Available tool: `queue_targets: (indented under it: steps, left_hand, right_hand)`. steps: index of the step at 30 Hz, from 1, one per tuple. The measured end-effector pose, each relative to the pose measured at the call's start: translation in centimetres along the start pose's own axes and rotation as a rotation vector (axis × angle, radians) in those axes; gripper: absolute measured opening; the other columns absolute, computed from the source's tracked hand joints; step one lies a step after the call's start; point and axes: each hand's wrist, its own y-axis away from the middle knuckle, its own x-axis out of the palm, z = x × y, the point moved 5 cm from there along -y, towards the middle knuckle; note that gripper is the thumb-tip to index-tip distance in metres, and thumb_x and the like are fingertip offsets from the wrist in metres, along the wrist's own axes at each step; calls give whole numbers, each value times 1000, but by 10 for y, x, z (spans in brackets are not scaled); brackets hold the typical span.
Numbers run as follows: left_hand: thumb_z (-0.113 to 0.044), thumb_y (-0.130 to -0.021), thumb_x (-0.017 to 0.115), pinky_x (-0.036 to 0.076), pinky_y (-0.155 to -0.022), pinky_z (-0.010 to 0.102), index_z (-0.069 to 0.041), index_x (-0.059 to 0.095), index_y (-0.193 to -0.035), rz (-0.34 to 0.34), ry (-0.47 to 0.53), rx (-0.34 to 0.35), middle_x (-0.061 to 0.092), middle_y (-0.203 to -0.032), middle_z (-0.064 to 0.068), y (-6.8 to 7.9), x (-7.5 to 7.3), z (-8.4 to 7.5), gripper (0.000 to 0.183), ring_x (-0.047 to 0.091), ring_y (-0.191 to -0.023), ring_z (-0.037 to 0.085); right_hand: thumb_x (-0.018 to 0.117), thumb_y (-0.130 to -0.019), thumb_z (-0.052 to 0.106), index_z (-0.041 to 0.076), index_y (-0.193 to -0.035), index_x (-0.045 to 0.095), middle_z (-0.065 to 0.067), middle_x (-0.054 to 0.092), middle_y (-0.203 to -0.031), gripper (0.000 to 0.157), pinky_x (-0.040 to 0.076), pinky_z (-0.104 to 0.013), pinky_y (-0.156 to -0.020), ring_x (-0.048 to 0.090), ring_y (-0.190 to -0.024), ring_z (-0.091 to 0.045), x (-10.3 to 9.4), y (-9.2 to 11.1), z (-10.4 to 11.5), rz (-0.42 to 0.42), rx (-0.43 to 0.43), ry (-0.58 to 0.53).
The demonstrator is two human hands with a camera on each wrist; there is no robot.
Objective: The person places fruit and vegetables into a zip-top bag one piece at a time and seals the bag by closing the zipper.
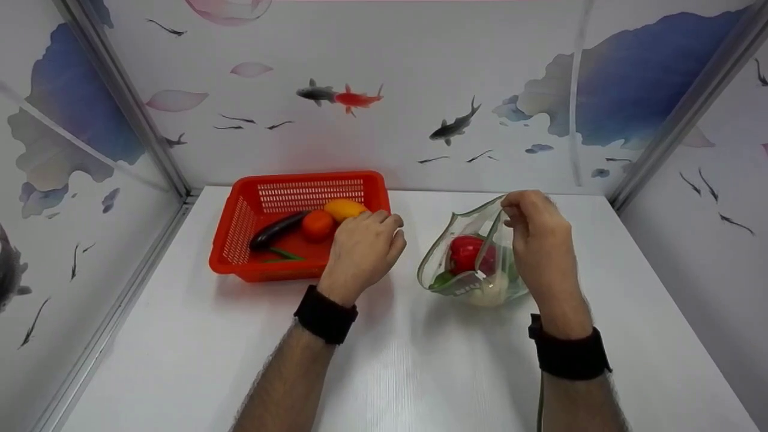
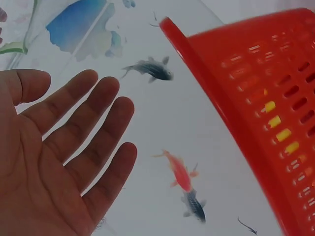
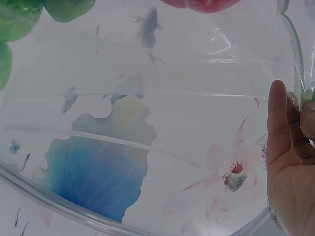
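Note:
My left hand [image 1: 362, 255] is over the right front edge of the red plastic basket [image 1: 225, 255]. In the left wrist view its fingers are spread and relaxed, the palm bare, beside the basket wall. The basket holds an eggplant [image 1: 277, 231], a round orange-red fruit or vegetable [image 1: 318, 225], a yellow one [image 1: 344, 209], partly behind the hand, and something slim and green [image 1: 285, 254]. With thumb and fingers, my right hand [image 1: 545, 252] pinches the upper rim of a clear, green-edged mesh bag [image 1: 441, 249]. Inside sit a red bell pepper [image 1: 465, 253], green produce [image 1: 443, 279] and something whitish [image 1: 489, 292].
Basket and bag stand apart on a white table [image 1: 384, 372]. Behind it rises a white wall [image 1: 372, 144] printed with fish and leaves. Side panels with metal posts [image 1: 129, 96] close in the left and right. Both wrists wear black bands [image 1: 326, 315].

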Motion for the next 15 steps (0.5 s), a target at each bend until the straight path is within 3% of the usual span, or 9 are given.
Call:
queue_targets:
  steps: [1,3,6,8,15]
  left_hand:
    - [-34,-119,63,70,-101,44,-16,84,-133,19,-8,-16,88,-123,6,1,2,4,31,80,-110,30]
    - [-35,-119,62,69,-104,46,-14,83,-131,55,-20,-44,87,-122,8,4,5,12,31,80,-110,31]
    - [-34,-120,61,69,-100,49,-11,81,-125,91,-17,-81,85,-117,11,7,9,25,31,80,-109,34]
    - [-33,-120,60,68,-98,51,-10,80,-121,115,-7,-109,83,-112,12,10,12,33,31,79,-107,35]
    - [-36,-120,60,69,-92,49,-5,79,-124,258,47,-220,72,-103,12,21,23,59,36,70,-93,31]
  right_hand:
    - [63,-115,-10,-3,-123,71,-22,76,-116,13,67,-24,-97,86,-104,-37,0,0,0,1,3,3]
    - [63,-115,-11,-4,-123,71,-22,76,-116,14,66,-20,-98,86,-105,-38,0,0,0,0,3,-3]
    - [63,-114,-14,-5,-123,71,-24,76,-116,15,53,3,-98,86,-103,-40,0,1,0,-6,-7,-16]
    - [62,-113,-15,-6,-122,71,-25,76,-116,16,42,11,-95,86,-101,-41,0,1,0,-11,-16,-22]
    - [63,-113,-15,-5,-121,71,-25,76,-116,15,41,11,-94,85,-101,-41,0,0,0,-24,-37,-17]
